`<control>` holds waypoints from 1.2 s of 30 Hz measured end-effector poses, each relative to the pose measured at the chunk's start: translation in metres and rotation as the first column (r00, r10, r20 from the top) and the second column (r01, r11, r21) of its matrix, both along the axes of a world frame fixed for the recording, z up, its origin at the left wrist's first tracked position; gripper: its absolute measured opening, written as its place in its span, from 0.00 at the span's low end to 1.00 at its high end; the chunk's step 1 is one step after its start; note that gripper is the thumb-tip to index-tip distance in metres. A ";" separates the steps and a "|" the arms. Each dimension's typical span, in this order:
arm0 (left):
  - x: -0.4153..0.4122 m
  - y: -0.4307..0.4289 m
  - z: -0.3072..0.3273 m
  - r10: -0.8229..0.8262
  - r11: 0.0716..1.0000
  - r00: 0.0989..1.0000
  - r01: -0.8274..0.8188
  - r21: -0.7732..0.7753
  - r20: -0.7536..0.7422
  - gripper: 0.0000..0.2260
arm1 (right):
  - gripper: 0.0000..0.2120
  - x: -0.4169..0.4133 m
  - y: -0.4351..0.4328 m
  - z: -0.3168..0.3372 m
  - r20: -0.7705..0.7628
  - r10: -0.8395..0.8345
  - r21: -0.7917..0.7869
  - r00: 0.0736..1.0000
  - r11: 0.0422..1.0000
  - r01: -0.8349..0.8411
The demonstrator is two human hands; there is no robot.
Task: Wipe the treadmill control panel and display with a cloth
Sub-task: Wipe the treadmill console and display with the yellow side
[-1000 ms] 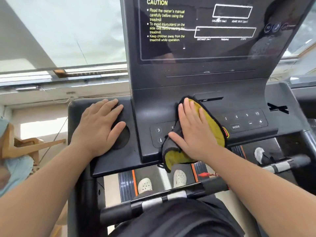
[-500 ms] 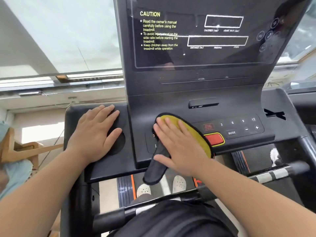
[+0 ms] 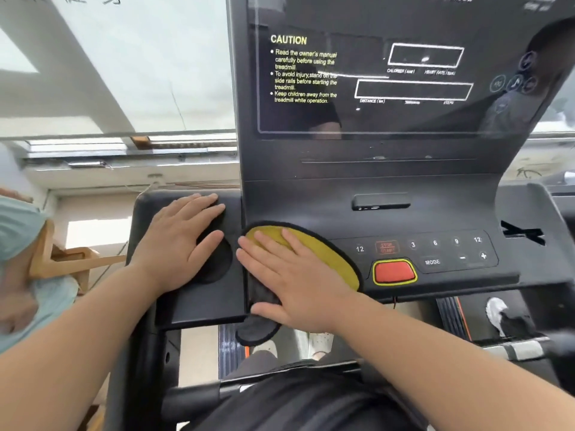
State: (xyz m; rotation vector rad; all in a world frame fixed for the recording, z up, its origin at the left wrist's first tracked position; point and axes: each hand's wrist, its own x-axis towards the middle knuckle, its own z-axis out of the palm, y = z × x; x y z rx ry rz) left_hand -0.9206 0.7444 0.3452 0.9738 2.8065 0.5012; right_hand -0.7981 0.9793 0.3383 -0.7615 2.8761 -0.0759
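The yellow cloth (image 3: 330,256) was held flat on the control panel (image 3: 445,223) under the spread right hand (image 3: 298,276). The red button (image 3: 394,272) just right of the hand could be pressed by mistake.

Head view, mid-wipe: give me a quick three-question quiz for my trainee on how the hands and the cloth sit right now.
1. True or false: the right hand presses the cloth onto the control panel with straight fingers.
2. Where does the cloth lie relative to the red button? A) on the person's left of it B) covering it C) on the person's right of it
3. Fill in: the left hand lies flat on the side tray and holds ____.
Key: 1 true; 2 A; 3 nothing.
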 end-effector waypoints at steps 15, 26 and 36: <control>0.007 0.069 0.038 0.148 0.851 0.979 -0.199 0.486 0.143 0.29 | 0.43 -0.054 0.023 0.014 -0.123 -0.136 -0.018 0.983 0.991 0.135; -0.002 0.075 0.047 0.106 0.669 0.922 -0.343 0.659 0.373 0.29 | 0.50 -0.061 0.009 0.020 -0.296 -0.425 -0.049 0.855 0.901 0.430; -0.005 0.074 0.043 0.086 0.621 0.909 -0.369 0.692 0.407 0.30 | 0.48 -0.096 0.013 0.052 -0.420 -0.553 -0.159 0.720 0.826 0.541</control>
